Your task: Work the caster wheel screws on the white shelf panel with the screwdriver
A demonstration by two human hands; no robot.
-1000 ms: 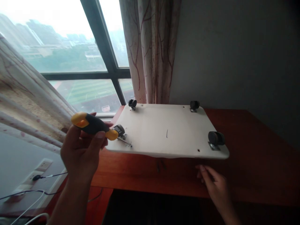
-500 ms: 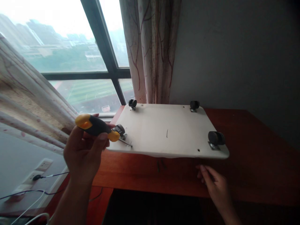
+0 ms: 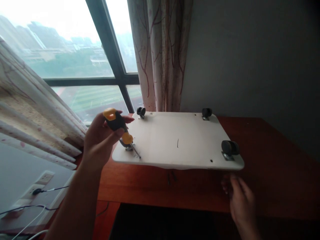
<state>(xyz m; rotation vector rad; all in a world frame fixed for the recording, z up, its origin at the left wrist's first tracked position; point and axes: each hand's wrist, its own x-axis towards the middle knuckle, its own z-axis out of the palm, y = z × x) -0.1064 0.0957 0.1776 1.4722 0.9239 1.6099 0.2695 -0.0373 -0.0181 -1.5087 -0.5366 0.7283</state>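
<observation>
My left hand (image 3: 100, 143) is closed around the yellow and black handle of a screwdriver (image 3: 117, 125). The slanted metal shaft reaches down to the front left corner of a white board (image 3: 165, 136), its tip at a spot that looks like a screw or hole. Right beside the shaft, a dark caster wheel (image 3: 125, 143) is partly hidden by the screwdriver. Over the table, below the board's front right corner, my right hand (image 3: 241, 200) has its fingers curled in. Whether anything is inside them is hidden.
Other casters stand at the board's back left (image 3: 141, 112), back right (image 3: 207, 112) and front right (image 3: 229, 148). A hole (image 3: 211, 161) shows near the front right one. Small dark pieces (image 3: 171, 178) lie on the reddish wooden table (image 3: 140, 181). Wall sockets with cables (image 3: 37, 191) are at left.
My left hand has moved right and tilted the screwdriver more upright, its tip staying near the same spot. My right hand has shifted right, fingers still curled.
</observation>
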